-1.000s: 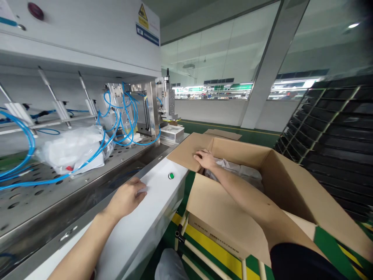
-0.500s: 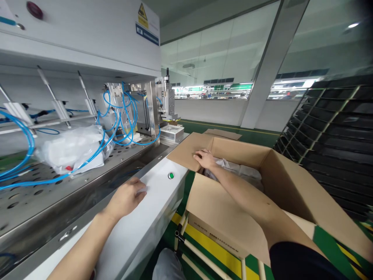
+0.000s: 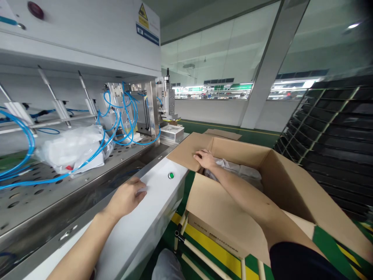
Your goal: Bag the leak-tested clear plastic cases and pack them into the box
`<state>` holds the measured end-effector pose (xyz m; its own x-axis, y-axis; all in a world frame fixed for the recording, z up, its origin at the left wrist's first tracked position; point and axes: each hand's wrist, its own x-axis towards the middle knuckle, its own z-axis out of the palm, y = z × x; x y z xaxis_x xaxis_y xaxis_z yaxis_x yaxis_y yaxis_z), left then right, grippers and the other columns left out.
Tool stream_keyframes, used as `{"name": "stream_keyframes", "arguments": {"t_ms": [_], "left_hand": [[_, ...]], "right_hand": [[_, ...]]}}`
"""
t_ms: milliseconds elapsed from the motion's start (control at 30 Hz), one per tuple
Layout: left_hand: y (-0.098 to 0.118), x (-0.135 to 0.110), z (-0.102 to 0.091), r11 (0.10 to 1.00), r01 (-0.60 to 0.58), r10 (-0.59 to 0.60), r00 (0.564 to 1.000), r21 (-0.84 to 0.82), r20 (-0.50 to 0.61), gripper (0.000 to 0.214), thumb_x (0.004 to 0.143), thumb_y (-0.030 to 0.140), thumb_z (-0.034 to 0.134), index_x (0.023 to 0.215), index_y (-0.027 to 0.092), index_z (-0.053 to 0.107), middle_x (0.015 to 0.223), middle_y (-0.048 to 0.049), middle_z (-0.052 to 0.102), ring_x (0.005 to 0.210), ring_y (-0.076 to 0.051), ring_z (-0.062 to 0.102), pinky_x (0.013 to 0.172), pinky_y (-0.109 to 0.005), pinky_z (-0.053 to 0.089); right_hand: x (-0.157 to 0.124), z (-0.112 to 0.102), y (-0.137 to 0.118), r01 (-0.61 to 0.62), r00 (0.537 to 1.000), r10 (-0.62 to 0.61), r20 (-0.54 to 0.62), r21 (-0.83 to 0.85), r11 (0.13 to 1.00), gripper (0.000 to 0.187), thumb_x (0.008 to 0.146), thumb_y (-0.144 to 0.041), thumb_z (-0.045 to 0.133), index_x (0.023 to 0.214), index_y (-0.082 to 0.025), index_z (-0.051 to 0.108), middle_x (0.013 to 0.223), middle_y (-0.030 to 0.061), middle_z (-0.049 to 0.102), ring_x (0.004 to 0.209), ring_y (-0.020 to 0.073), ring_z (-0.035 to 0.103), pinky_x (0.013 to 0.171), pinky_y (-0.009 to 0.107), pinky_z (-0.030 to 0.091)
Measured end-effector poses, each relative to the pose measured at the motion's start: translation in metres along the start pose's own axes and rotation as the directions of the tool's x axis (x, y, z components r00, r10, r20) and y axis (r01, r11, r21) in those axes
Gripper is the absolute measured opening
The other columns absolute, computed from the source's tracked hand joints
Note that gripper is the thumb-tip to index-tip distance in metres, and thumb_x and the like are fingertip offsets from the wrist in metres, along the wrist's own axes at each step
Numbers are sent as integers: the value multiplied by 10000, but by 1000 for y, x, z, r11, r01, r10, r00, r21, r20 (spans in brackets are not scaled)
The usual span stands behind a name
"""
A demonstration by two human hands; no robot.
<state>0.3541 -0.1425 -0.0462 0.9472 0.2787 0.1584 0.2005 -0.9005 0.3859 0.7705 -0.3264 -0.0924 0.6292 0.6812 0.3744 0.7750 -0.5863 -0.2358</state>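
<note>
Basically unchanged: right hand (image 3: 205, 158) resting ungripped on cardboard carton flap (image 3: 185, 151), just beside white packing (image 3: 233, 170) inside carton; left hand (image 3: 126, 198) loosely curled, released, on white machine ledge (image 3: 157, 206), near green button (image 3: 171, 175).

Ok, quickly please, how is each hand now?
Left hand: loosely curled on the white machine ledge, nothing visibly held.
Right hand: open, resting on the cardboard box flap, holding nothing.

Nothing legible, carton print (image 3: 214, 244), warning label (image 3: 143, 16) (blurred)
</note>
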Motion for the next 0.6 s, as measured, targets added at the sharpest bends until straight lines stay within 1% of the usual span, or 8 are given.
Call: {"name": "stream_keyframes", "arguments": {"t_ms": [367, 500, 600], "left_hand": [[0, 1, 0, 1000, -9, 9, 1000, 10, 0, 202, 963, 287, 520, 1027, 221, 700, 1074, -71, 638, 857, -182, 631, 781, -323, 484], [0, 1, -1, 1000, -13, 13, 1000, 15, -8, 195, 954, 274, 530, 1011, 223, 709, 1065, -77, 641, 897, -200, 636, 803, -333, 489], [1, 1, -2, 1000, -24, 25, 1000, 17, -10, 182, 945, 260, 539, 984, 220, 712, 1050, -83, 642, 925, -213, 637, 825, -340, 494]], "right_hand": [[1, 0, 0, 11, 1000, -11, 9, 3, 1000, 285, 983, -353, 597, 1184, -210, 741, 1265, 81, 676, 1254, 231, 551, 1155, 365, 357], [0, 2, 1, -6, 1000, 6, 0, -5, 1000, 306, 990, -365, 581, 1205, -210, 733, 1306, 85, 653, 1261, 227, 545, 1157, 354, 359], [-2, 0, -1, -1, 1000, 2, 27, -40, 999, 330, 1017, -366, 533, 1242, -206, 714, 1349, 99, 626, 1290, 229, 533, 1173, 362, 347]]}}
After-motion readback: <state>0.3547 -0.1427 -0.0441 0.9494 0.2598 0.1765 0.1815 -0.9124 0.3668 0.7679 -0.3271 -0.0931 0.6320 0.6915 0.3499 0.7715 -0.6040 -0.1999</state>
